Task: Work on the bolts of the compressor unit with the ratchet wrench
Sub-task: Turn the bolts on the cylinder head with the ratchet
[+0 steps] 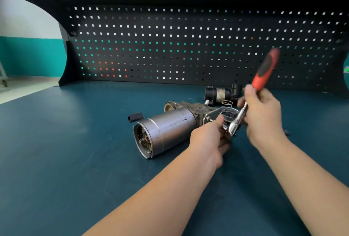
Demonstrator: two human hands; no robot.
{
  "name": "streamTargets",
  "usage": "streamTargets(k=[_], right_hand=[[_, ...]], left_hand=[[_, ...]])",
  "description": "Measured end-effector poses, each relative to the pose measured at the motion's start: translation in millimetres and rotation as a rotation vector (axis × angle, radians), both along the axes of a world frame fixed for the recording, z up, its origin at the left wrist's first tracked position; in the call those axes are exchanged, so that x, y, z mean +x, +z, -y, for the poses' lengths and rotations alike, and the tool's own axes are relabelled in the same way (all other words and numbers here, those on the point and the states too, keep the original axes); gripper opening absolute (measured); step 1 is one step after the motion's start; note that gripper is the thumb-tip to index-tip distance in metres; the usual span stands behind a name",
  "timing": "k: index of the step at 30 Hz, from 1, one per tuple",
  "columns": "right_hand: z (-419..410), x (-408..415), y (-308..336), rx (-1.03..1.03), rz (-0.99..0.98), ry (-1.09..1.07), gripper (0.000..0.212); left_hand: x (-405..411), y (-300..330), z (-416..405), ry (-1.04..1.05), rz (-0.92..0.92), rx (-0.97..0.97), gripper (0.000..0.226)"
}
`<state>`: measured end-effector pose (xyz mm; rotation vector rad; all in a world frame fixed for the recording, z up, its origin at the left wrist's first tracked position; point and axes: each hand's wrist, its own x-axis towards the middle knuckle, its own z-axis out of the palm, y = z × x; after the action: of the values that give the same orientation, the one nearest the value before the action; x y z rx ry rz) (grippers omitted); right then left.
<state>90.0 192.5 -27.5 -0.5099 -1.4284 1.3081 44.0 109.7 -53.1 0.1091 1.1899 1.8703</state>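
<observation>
Right hand (262, 115) grips ratchet wrench (251, 94)

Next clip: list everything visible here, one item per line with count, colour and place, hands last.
compressor unit: one, grey metal, lying on its side mid-bench
ratchet wrench: one, chrome shaft with red and black handle, head down at the compressor's right end, handle tilted up
black motor part: one, black with a label, behind the compressor
wire ring: one, metallic, beside the black part
workbench top: one, dark teal
pegboard: one, black, behind the bench
left hand: fingers at the wrench head
right hand: gripping the wrench shaft
</observation>
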Motion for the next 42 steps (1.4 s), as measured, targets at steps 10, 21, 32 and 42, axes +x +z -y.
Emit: streamTargets(k=[10,21,32,42], right_hand=[[-12,1,-7,-0.547,-0.029,0.102,0.027],[31,10,1,0.667,0.103,0.164,0.005],[-12,-1,-17,-0.675,-0.109,0.201,0.029],[-4,6,-4,-0.072,0.024,0.010,0.025]], left_hand=[[-1,2,1,-0.058,0.028,0.034,0.004],[0,4,3,-0.080,0.055,0.074,0.007],[0,6,5,-0.064,0.074,0.054,0.004],[2,4,5,-0.083,0.090,0.107,0.009]])
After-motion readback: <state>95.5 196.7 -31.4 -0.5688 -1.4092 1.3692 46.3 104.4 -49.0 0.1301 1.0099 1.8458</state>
